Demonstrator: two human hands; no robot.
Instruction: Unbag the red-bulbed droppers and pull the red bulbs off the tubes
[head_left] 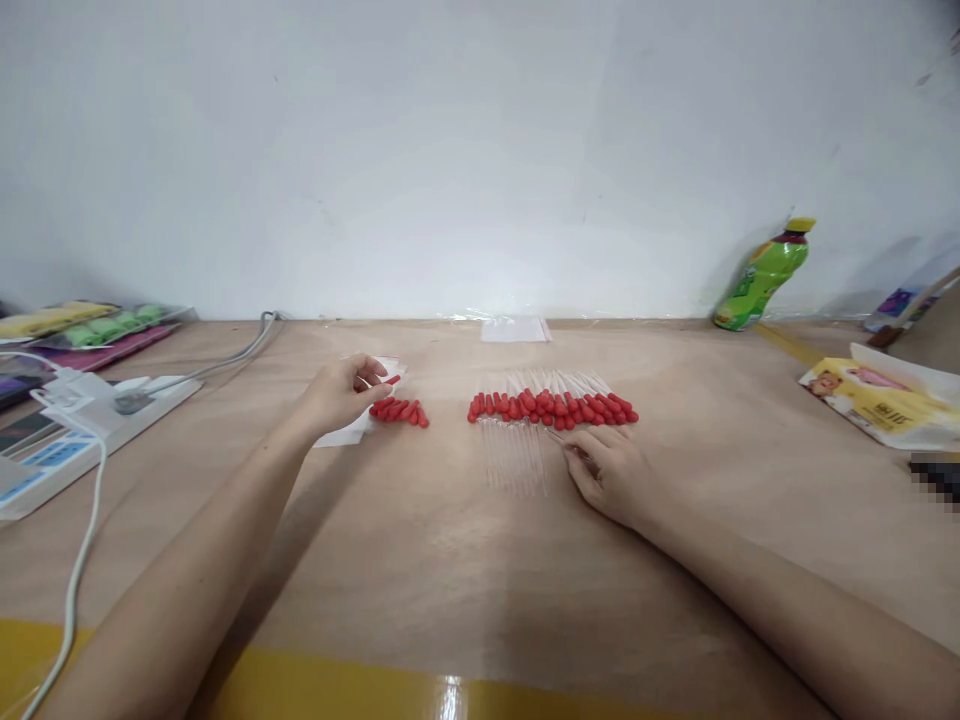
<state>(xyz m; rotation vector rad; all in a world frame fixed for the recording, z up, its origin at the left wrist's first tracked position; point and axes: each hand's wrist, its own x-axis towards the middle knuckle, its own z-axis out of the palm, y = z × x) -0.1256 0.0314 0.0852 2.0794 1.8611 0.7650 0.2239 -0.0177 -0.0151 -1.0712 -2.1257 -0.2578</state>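
Two hands. Left hand (346,395): thumb and finger pinched on one red bulb (394,380), just above small loose bulb pile (405,411), overlapping. Right hand (611,472): fingertips nearly together beside crowded red-bulbed clear droppers (529,402), uncountable; hold unclear. One green bottle (761,280), one yellow box (874,400), one power strip (124,428). Left hand partly hides white sheet (346,436).

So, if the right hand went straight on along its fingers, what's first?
Right hand: probably the near edge of the row of red pieces. The clear strands are close too; depth is unclear.
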